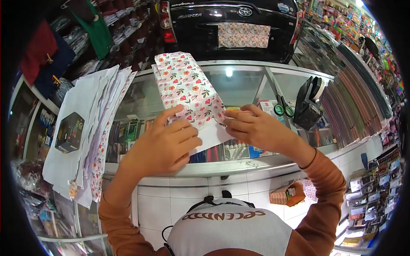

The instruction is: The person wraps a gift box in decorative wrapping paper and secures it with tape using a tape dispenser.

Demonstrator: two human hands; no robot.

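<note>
A sheet of floral wrapping paper (183, 83), white with red and orange flowers, lies partly folded on the glass counter, its white underside showing near the front. My left hand (164, 138) is at its lower left corner, index finger pressed on the printed side and the other fingers curled; the thumb is hidden. At the lower right edge, my right hand (252, 128) has its fingers bent together on the paper. Green-handled scissors (282, 104) and a black tape dispenser (309, 104) rest on the glass to the right of my right hand.
A stack of paper sheets (92, 115) with a black hexagonal box (70, 133) on it covers the counter's left side. Clear-wrapped sheets (354, 89) line the right. Behind the glass counter (141, 102) stands a black car (205, 34). A cardboard box (284, 195) sits on the floor.
</note>
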